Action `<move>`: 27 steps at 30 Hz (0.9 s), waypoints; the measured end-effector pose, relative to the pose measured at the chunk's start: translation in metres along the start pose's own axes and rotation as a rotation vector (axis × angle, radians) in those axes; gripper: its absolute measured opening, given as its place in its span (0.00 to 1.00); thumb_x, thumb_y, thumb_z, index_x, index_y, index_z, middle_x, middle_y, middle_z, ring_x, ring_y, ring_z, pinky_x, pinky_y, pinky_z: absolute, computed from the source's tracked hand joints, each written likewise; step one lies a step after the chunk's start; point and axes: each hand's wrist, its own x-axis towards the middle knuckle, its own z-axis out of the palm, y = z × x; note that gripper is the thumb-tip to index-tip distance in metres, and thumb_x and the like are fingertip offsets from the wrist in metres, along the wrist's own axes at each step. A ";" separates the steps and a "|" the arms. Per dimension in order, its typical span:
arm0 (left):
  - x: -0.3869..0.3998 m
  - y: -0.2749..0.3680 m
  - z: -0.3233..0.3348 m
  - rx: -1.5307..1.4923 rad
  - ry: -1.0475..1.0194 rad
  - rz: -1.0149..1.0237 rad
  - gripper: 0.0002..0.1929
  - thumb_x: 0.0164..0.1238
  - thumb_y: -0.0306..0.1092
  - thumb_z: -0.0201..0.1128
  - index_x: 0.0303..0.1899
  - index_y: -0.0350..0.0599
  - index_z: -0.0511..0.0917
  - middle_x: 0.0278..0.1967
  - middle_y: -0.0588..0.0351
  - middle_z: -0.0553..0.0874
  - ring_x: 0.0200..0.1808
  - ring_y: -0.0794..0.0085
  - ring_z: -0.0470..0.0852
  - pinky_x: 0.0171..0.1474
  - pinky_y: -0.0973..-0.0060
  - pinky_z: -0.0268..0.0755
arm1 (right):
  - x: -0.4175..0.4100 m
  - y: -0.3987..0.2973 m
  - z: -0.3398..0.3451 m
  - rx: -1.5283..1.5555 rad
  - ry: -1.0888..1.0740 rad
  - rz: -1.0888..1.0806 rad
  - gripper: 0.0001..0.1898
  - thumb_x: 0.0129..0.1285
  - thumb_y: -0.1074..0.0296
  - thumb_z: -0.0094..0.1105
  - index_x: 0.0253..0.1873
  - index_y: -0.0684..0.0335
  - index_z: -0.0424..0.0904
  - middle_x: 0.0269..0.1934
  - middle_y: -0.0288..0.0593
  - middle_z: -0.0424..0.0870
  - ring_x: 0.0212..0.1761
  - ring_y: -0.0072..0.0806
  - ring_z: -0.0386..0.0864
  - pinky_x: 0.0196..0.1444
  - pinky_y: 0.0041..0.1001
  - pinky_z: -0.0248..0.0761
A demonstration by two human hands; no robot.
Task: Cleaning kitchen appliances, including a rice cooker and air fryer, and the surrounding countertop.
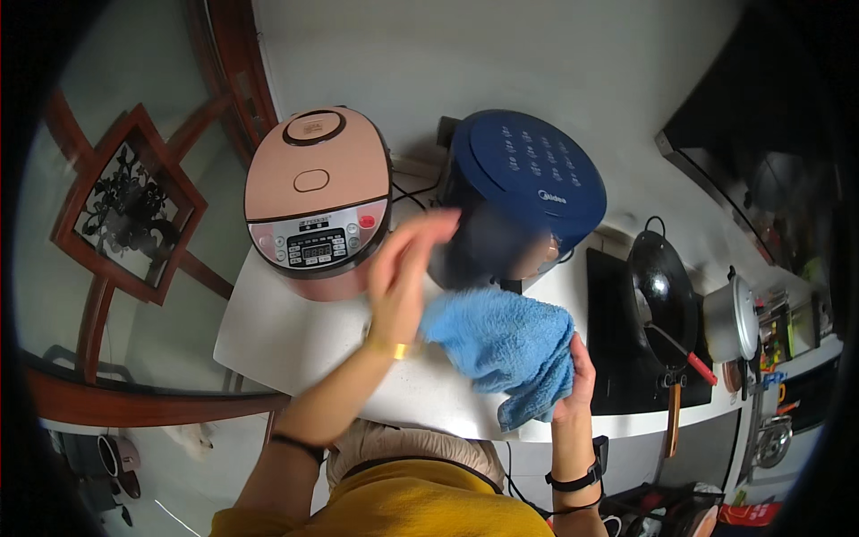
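Note:
My right hand (578, 377) grips a blue terry cloth (513, 346) by its right side, above the white counter (315, 342). The cloth hangs in folds, and its left edge is smeared by motion. My left hand (401, 278) is raised left of the cloth with nothing in it, fingers stretched out and blurred. It is between a rose-gold rice cooker (319, 181) and a navy Midea countertop appliance (530, 168). Both lids look shut. The navy appliance's front is blurred, so its details cannot be made out.
To the right, a black wok (661, 295) sits on a black cooktop (607, 335), with a red-handled utensil (698, 366) in it. A lidded metal pot (731, 319) stands beyond. A range hood (751, 148) overhangs that side. A wood-framed glass door (181, 268) borders the left.

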 end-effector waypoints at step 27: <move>-0.013 -0.150 0.092 0.703 0.361 0.348 0.23 0.61 0.43 0.57 0.58 0.50 0.73 0.64 0.34 0.64 0.71 0.32 0.49 0.66 0.32 0.34 | 0.247 -0.123 0.124 -2.356 0.043 -0.532 0.35 0.69 0.33 0.30 0.73 0.48 0.57 0.74 0.47 0.52 0.78 0.44 0.42 0.75 0.44 0.32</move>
